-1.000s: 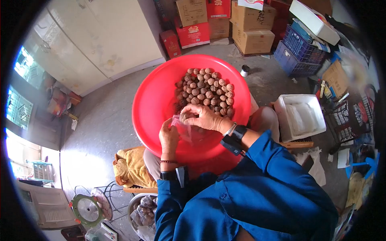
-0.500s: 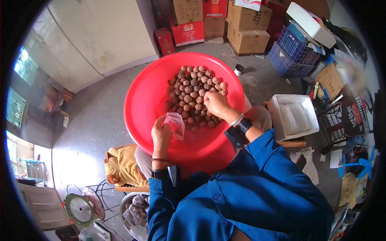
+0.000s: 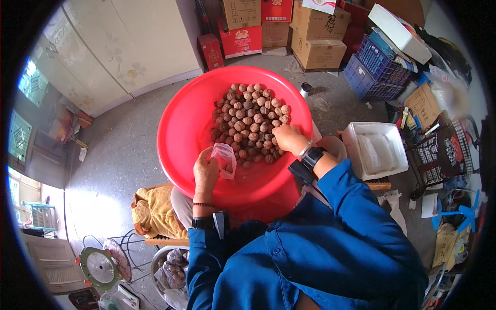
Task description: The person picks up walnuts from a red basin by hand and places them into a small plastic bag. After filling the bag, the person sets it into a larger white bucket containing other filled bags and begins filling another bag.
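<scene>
A wide red basin (image 3: pixel 181 113) holds a heap of brown walnuts (image 3: pixel 249 116). At the basin's near left part, my left hand (image 3: pixel 206 169) is closed on the edge of a thin clear plastic bag (image 3: pixel 225 159), whose contents are hard to make out. My right hand (image 3: pixel 290 139) rests at the right side of the heap with its fingers bent down onto the walnuts. Its fingertips are hidden, so whether it grips a walnut does not show.
A white foam box (image 3: pixel 376 150) stands right of the basin, near blue crates (image 3: pixel 369 77). Cardboard boxes (image 3: pixel 318 51) are stacked behind. A yellow cloth (image 3: pixel 157 212), a bucket of bags (image 3: pixel 173 274) and a green-rimmed fan (image 3: pixel 99 267) are at the lower left.
My right hand has moved right and slightly down, from over the heap to its right edge. My left hand still holds the bag in nearly the same place.
</scene>
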### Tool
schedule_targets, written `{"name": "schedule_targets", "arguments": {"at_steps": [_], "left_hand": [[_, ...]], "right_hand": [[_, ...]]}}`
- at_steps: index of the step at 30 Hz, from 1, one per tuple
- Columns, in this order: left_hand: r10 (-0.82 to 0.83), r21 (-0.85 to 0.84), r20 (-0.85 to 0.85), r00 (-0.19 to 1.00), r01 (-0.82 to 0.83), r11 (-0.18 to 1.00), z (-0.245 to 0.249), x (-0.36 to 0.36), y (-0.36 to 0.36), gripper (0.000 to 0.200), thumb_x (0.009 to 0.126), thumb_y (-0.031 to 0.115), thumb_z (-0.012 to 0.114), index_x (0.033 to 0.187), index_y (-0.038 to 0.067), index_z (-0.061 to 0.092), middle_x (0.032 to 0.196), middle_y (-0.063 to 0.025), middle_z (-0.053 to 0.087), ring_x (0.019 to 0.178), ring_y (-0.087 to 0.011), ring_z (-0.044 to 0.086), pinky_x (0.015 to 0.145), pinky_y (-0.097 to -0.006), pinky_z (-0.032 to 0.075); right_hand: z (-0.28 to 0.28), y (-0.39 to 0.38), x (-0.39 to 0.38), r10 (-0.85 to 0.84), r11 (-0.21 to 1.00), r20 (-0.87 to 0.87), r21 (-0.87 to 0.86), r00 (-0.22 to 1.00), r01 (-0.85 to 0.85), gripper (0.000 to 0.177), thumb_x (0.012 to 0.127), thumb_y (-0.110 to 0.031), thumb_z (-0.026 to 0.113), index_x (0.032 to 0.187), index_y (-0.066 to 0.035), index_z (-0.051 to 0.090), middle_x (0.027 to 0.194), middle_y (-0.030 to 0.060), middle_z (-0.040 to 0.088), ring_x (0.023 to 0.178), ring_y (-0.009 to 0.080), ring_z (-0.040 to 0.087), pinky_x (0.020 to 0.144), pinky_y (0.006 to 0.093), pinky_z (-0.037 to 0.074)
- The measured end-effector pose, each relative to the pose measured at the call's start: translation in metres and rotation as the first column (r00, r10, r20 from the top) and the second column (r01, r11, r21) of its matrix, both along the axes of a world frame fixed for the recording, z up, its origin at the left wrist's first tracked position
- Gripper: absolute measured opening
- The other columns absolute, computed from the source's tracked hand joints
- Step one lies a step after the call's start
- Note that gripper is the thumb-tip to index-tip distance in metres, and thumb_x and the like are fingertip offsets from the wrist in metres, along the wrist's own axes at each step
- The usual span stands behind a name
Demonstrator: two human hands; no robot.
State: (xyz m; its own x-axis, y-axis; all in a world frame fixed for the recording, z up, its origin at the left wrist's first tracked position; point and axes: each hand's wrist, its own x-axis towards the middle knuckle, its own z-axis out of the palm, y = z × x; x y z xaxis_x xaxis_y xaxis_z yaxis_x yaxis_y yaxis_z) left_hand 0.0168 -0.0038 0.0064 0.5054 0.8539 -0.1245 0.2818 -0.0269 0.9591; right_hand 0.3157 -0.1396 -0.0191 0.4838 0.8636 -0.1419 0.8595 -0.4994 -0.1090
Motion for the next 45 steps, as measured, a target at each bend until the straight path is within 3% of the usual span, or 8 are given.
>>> {"name": "schedule_targets", "arguments": {"at_steps": [6,14,17,30,32,33,36,45], "left_hand": [[-0.021,0.063,-0.04,0.999,0.024,0.998,-0.004,-0.002,0.003,0.042,0.093,0.008,0.054,0.133,0.003,0.065,0.077,-0.0121,0.071,0.055,-0.016,0.063,0.051,-0.0313,0.053],[-0.037,0.104,-0.029,0.999,0.039,0.994,-0.019,-0.002,0.008,0.041,0.093,0.011,0.058,0.132,0.002,0.066,0.081,-0.0141,0.073,0.059,-0.0177,0.066,0.055,-0.0335,0.056],[-0.018,0.151,-0.052,0.998,0.026,0.988,-0.021,-0.001,0.01,0.041,0.093,0.011,0.057,0.132,0.002,0.066,0.081,-0.0143,0.073,0.059,-0.0178,0.067,0.056,-0.0337,0.056],[-0.02,0.085,-0.071,0.997,0.026,0.996,0.005,-0.003,-0.001,0.039,0.094,0.013,0.059,0.131,0.002,0.067,0.082,-0.0148,0.074,0.058,-0.018,0.067,0.053,-0.0333,0.055],[-0.017,0.057,-0.053,0.998,0.02,0.998,0.003,-0.003,-0.001,0.039,0.094,0.013,0.059,0.131,0.002,0.067,0.082,-0.0147,0.074,0.058,-0.0176,0.067,0.052,-0.033,0.055],[-0.017,0.035,-0.03,0.999,0.018,0.999,0.0,-0.002,0.0,0.039,0.094,0.012,0.059,0.131,0.002,0.067,0.082,-0.0143,0.074,0.058,-0.017,0.067,0.052,-0.0325,0.055],[-0.017,0.016,0.0,1.0,0.017,1.0,-0.006,-0.001,0.003,0.038,0.095,0.011,0.058,0.131,0.002,0.067,0.082,-0.0133,0.074,0.057,-0.0161,0.066,0.052,-0.0318,0.054],[-0.037,0.031,-0.005,0.999,0.037,0.999,0.005,-0.001,-0.002,0.039,0.095,0.008,0.054,0.132,0.003,0.066,0.079,-0.0102,0.071,0.054,-0.0142,0.062,0.049,-0.0298,0.052]], "right_hand": [[0.002,-0.003,-0.003,0.06,0.997,0.011,-0.042,0.998,-0.059,0.022,0.087,-0.014,0.064,0.1,-0.003,0.079,0.102,0.0206,0.076,0.095,0.0387,0.075,0.082,0.0505,0.06],[0.026,-0.015,-0.01,0.171,0.879,-0.311,0.476,0.935,-0.002,0.014,0.083,-0.008,0.071,0.094,0.001,0.068,0.095,0.0233,0.071,0.093,0.0372,0.071,0.08,0.0457,0.057],[0.03,-0.013,-0.012,0.133,0.885,-0.516,0.446,0.846,0.133,0.023,0.08,-0.007,0.076,0.1,-0.001,0.065,0.096,0.0175,0.072,0.093,0.0305,0.071,0.082,0.0417,0.056],[0.021,-0.006,-0.01,0.276,0.839,-0.697,0.511,0.662,0.188,0.029,0.085,-0.012,0.078,0.109,-0.004,0.065,0.099,0.0068,0.071,0.094,0.0192,0.068,0.085,0.0351,0.056],[0.03,-0.006,-0.014,0.165,0.877,-0.831,0.37,0.531,0.306,0.027,0.09,-0.018,0.078,0.109,-0.003,0.066,0.095,0.0064,0.071,0.087,0.0159,0.067,0.079,0.0334,0.056],[0.029,-0.005,-0.016,0.2,0.852,-0.747,0.452,0.634,0.264,0.028,0.092,-0.023,0.079,0.106,-0.002,0.068,0.089,0.0051,0.07,0.079,0.0136,0.066,0.073,0.0313,0.055],[0.025,-0.004,-0.022,0.233,0.835,-0.756,0.478,0.612,0.273,0.029,0.09,-0.025,0.08,0.104,-0.002,0.069,0.086,0.0043,0.07,0.077,0.0123,0.065,0.071,0.0304,0.055],[0.051,-0.004,-0.057,0.366,0.81,-0.869,0.474,0.334,0.345,0.027,0.093,-0.009,0.076,0.117,-0.001,0.065,0.096,0.0026,0.069,0.079,0.0088,0.064,0.071,0.0258,0.055]]}}
